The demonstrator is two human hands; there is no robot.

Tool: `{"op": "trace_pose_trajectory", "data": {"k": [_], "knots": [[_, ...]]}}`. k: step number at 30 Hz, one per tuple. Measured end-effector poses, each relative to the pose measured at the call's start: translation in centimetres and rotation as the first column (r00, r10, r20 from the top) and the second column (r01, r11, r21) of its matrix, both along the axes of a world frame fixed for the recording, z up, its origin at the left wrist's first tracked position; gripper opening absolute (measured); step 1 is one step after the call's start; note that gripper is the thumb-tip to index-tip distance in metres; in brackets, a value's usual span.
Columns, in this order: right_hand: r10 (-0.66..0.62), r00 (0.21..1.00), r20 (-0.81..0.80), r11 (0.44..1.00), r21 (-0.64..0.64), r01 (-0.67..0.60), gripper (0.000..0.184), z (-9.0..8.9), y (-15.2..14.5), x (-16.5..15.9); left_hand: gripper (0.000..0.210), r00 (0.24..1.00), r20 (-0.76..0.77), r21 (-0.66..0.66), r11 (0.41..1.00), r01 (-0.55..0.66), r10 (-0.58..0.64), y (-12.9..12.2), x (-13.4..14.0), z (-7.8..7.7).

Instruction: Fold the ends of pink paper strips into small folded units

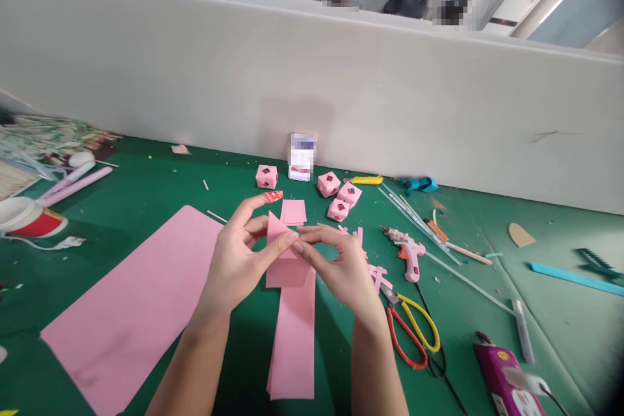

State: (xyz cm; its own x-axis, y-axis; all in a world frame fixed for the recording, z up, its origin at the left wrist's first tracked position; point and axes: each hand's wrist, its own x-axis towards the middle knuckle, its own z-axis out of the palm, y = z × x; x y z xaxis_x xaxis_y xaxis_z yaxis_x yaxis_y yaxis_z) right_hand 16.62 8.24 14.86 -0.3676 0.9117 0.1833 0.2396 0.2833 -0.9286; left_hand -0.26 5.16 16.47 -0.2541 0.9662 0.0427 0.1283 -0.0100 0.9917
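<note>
Both of my hands meet over a small piece of pink paper [287, 271], partly folded, with one corner standing up. My left hand [238, 261] pinches it between thumb and fingers; a red patterned wrap covers the index fingertip. From the other side, my right hand [344, 265] grips the same paper, thumb and fingertips pressed together. Below it, long pink paper strips [295, 344] lie stacked on the table. Just beyond my hands is a small stack of pink paper squares [293, 212]. Folded pink paper cubes with diamond-shaped holes, such as this one [266, 176], stand farther back.
A large pink sheet [141, 299] lies left, near a paper cup [32, 218]. A phone [302, 157] leans against the white partition [312, 78]. To the right are scissors [407, 328], a pink glue gun [407, 252], a yellow cutter [366, 180] and a purple power strip [507, 380].
</note>
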Motion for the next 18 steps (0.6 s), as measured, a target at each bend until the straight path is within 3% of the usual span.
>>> {"op": "trace_pose_trajectory", "data": {"k": [4,9,14,18], "knots": [[-0.037,0.998,-0.057,0.999,0.034,0.039,0.01,-0.02,0.05,0.04,0.063,0.998,0.032,0.005,0.999,-0.046,0.046,0.02,0.17,0.28],[-0.028,0.999,-0.036,0.998,0.05,0.03,0.011,-0.02,0.04,0.1,0.071,0.998,0.037,-0.027,0.998,0.057,-0.056,0.05,0.31,0.16],[-0.046,0.997,-0.068,0.999,-0.006,0.046,0.01,-0.18,0.19,0.2,0.07,0.997,0.004,-0.022,0.997,-0.074,0.074,0.12,0.25,0.21],[-0.066,0.996,-0.068,0.997,0.033,0.068,0.009,-0.13,0.24,0.34,0.072,0.997,0.018,-0.019,0.997,-0.077,0.077,0.24,0.17,0.16]]}}
